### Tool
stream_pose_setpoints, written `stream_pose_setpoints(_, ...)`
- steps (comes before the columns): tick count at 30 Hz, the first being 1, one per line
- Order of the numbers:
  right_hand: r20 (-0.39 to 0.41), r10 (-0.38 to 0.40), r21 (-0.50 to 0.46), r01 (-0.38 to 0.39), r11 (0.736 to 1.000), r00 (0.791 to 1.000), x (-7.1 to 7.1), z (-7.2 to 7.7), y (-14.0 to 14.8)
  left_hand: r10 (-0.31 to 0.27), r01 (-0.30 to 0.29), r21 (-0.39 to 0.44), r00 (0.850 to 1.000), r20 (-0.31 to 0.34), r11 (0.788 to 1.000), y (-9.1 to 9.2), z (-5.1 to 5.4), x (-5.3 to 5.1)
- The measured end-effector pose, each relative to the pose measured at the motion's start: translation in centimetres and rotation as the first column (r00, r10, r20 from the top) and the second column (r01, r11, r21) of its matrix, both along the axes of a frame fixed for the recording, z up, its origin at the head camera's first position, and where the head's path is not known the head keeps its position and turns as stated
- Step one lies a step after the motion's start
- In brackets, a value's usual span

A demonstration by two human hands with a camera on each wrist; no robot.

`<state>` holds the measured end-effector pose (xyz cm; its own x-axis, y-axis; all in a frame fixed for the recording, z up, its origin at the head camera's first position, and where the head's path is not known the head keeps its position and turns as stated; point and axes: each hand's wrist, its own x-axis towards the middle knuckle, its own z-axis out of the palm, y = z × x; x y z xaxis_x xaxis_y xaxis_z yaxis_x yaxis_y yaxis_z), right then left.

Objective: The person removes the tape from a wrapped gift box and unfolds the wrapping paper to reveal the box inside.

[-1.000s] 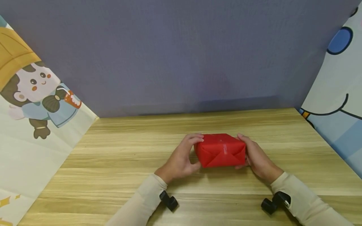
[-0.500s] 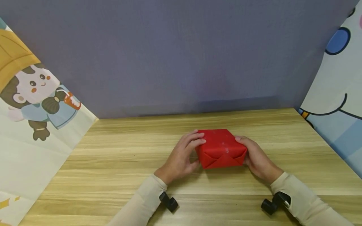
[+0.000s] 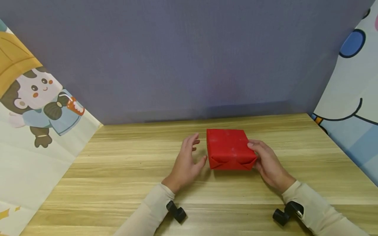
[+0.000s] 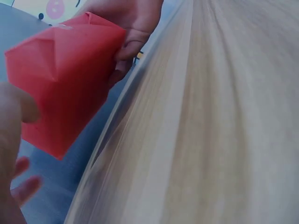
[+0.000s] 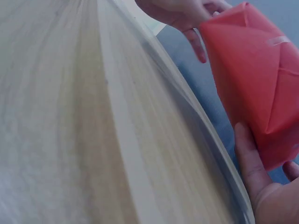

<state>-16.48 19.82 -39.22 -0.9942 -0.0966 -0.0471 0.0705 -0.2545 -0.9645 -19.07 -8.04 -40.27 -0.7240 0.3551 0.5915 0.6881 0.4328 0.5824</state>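
Observation:
A box wrapped in red paper (image 3: 228,144), with folded end flaps and a strip of clear tape (image 5: 278,40), is held tilted a little above the wooden table. My right hand (image 3: 270,165) grips its right side, thumb on the top face; the fingers underneath are mostly hidden in the head view. On the left, my left hand (image 3: 186,164) is spread beside the box with its fingers off the paper. Its thumb comes close to the box's left edge, and whether it touches I cannot tell. The left wrist view shows the red box (image 4: 65,79) between both hands.
The wooden table (image 3: 118,183) reaches back to a grey-purple partition (image 3: 189,59). Cartoon-printed panels stand at the left (image 3: 44,108) and right (image 3: 354,98). A black wrist mount (image 3: 176,210) sits on the left sleeve, and another mount (image 3: 284,213) on the right.
My left hand has let go of the box and drawn slightly left, its fingers straightening. The box has tipped so more of its top shows, and moved slightly back. My right hand keeps its grip.

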Motion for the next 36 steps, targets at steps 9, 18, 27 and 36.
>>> stream_pose_setpoints(9, -0.006, -0.006, 0.052, 0.006, 0.999, 1.000, 0.07, -0.16, -0.29, -0.134, 0.113, 0.097, 0.959, 0.250, 0.989, 0.23, 0.09, 0.60)
stream_pose_setpoints(18, -0.004, -0.016, 0.102, 0.017, 0.995, 1.000, 0.02, -0.34, -0.47, -0.186, 0.167, 0.086, 0.930, 0.317, 0.982, 0.17, 0.07, 0.70)
stream_pose_setpoints(27, -0.007, -0.012, 0.163, 0.013, 0.987, 1.000, -0.27, -0.36, -0.49, -0.172, 0.158, 0.067, 0.893, 0.416, 0.985, 0.11, 0.03, 0.62)
stream_pose_setpoints(36, -0.012, -0.006, 0.293, 0.009, 0.956, 1.000, -0.49, -0.26, -0.36, -0.185, 0.159, 0.095, 0.876, 0.445, 0.983, 0.30, -0.24, 0.48)
